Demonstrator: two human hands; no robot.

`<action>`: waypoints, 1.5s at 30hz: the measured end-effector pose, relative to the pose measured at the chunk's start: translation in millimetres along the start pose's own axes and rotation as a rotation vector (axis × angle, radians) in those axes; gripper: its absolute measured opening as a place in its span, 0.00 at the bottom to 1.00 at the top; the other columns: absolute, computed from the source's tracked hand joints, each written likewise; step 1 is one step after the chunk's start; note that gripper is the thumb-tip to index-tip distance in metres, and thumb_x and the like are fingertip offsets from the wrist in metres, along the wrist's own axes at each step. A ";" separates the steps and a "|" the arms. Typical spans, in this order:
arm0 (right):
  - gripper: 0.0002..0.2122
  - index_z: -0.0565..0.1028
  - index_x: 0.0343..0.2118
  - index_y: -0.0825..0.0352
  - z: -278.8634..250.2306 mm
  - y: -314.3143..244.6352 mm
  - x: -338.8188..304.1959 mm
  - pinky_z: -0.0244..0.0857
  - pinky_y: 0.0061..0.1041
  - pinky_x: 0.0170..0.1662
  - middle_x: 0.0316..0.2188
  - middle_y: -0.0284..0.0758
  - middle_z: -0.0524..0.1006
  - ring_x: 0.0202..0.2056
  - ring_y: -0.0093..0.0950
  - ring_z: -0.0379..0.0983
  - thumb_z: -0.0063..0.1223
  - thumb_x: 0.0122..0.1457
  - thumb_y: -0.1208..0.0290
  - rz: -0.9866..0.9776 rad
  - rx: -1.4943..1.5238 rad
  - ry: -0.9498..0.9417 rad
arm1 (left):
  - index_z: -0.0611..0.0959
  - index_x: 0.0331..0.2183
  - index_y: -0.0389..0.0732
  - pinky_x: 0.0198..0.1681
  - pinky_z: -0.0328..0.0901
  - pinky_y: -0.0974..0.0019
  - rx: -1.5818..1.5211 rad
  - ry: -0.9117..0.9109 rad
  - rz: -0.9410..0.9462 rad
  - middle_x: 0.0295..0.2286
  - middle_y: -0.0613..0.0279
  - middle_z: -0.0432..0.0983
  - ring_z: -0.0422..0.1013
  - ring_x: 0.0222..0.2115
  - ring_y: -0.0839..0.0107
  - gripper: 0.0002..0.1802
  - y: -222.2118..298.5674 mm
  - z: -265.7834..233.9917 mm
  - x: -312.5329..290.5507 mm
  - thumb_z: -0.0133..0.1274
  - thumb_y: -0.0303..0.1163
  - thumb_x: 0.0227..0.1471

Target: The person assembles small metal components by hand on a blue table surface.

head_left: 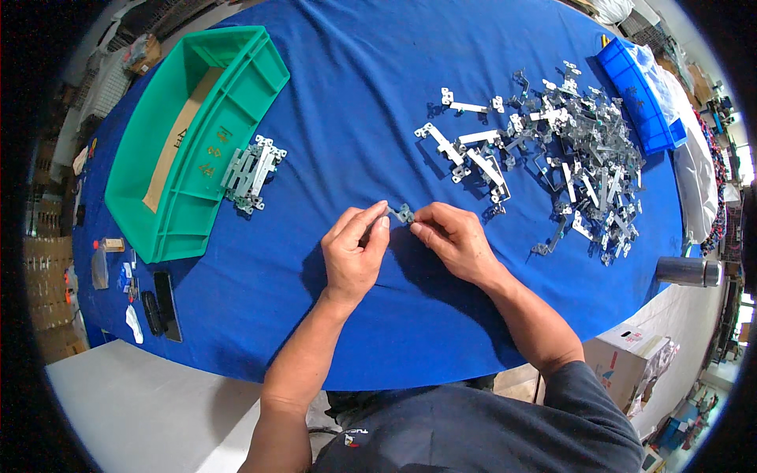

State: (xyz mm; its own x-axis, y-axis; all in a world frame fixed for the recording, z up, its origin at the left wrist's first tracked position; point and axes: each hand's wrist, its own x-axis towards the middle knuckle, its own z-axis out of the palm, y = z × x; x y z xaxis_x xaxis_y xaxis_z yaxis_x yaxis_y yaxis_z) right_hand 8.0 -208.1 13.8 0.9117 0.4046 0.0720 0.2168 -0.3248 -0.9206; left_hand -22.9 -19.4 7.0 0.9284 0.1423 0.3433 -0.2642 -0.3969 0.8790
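Over the middle of the blue cloth, a small metal bracket [403, 214] is held up between my two hands. My left hand [355, 251] pinches its left end with thumb and forefinger. At the other end, my right hand [453, 239] has its thumb and fingers closed on it. The fingertips cover part of the bracket. To the right lies a large loose heap of similar metal brackets [587, 142], some strewn toward the middle. A neat stack of brackets [252, 173] lies left of my hands, beside the green bin.
A green plastic bin [185, 213] stands at the left with cardboard inside. Far right is a blue bin [643, 98] holding clear plastic. A metal flask [688, 272] lies at the right edge; a phone [167, 306] rests near left. A carton [627, 359] stands below the table.
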 end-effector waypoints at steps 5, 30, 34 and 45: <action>0.07 0.73 0.35 0.71 3.9 4.3 -0.6 0.63 0.31 0.27 0.24 0.41 0.75 0.23 0.31 0.72 0.57 0.61 0.73 0.031 0.019 -0.005 | 0.85 0.39 0.33 0.22 0.64 0.73 0.037 -0.014 0.020 0.26 0.61 0.77 0.70 0.20 0.79 0.09 0.9 0.8 -0.5 0.57 0.20 0.54; 0.08 0.76 0.38 0.70 -0.1 3.2 -0.9 0.64 0.23 0.27 0.24 0.33 0.77 0.23 0.19 0.69 0.53 0.64 0.70 0.109 0.158 -0.026 | 0.85 0.40 0.34 0.23 0.64 0.75 -0.017 0.050 0.011 0.28 0.62 0.78 0.70 0.22 0.81 0.11 -5.0 -0.3 -1.5 0.57 0.19 0.53; 0.08 0.77 0.37 0.71 1.2 0.9 -0.5 0.65 0.25 0.27 0.23 0.35 0.78 0.23 0.20 0.71 0.54 0.63 0.70 0.101 0.179 0.010 | 0.85 0.41 0.34 0.24 0.65 0.75 -0.007 0.036 -0.002 0.28 0.62 0.78 0.71 0.23 0.81 0.11 -4.8 0.0 -0.2 0.57 0.19 0.54; 0.06 0.78 0.36 0.71 2.1 0.5 0.6 0.66 0.28 0.30 0.28 0.39 0.77 0.27 0.29 0.74 0.57 0.61 0.72 0.078 0.080 0.009 | 0.85 0.41 0.33 0.24 0.65 0.75 0.019 0.016 -0.008 0.28 0.62 0.78 0.71 0.23 0.81 0.10 -3.0 -2.5 0.9 0.57 0.19 0.54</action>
State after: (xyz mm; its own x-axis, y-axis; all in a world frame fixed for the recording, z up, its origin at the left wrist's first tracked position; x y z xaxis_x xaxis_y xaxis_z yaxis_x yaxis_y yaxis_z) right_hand 8.0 -206.3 12.5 0.9278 0.3730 0.0024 0.1172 -0.2853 -0.9513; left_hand -21.9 -15.9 5.5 0.9262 0.1600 0.3415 -0.2515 -0.4127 0.8755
